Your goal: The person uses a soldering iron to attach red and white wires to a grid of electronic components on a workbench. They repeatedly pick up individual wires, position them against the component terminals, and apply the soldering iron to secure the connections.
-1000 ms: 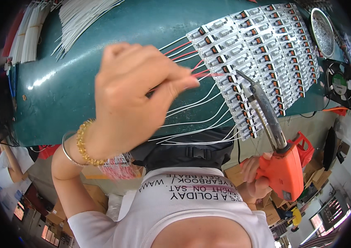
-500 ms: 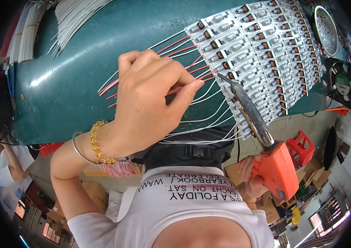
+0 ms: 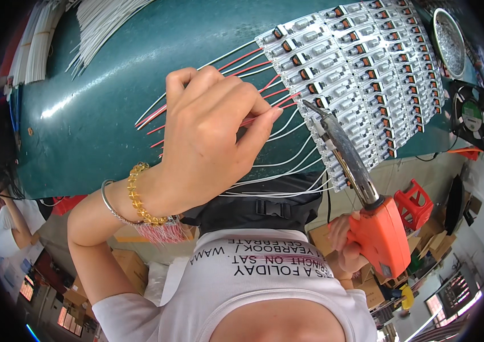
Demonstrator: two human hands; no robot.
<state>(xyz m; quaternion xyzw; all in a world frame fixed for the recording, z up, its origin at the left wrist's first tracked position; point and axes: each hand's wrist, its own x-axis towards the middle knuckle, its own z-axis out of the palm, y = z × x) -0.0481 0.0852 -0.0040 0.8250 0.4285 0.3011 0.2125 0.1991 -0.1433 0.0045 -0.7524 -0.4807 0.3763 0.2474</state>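
Observation:
My left hand (image 3: 210, 131) is over the bench, its thumb and forefinger pinched on a thin red wire (image 3: 288, 99) whose far end reaches the left edge of a panel of circuit boards (image 3: 333, 85). My right hand (image 3: 346, 245) is wrapped round the handle of an orange-red soldering gun (image 3: 378, 236). Its long dark tip points up and left, very close to the board edge beside the red wire; whether they touch I cannot tell. Several red and white wires run leftward from the panel's edge, some passing under my left hand.
Bundles of white wires (image 3: 102, 28) lie at the bench's far left. On the right stand a metal bowl (image 3: 448, 43) and a small black fan (image 3: 472, 114). A red stool (image 3: 414, 203) and cardboard boxes are beyond the bench's near edge. Another person sits at far left.
The soldering gun's tip has shifted slightly right, away from the wire end. My left hand has moved very little, still pinching the red wire.

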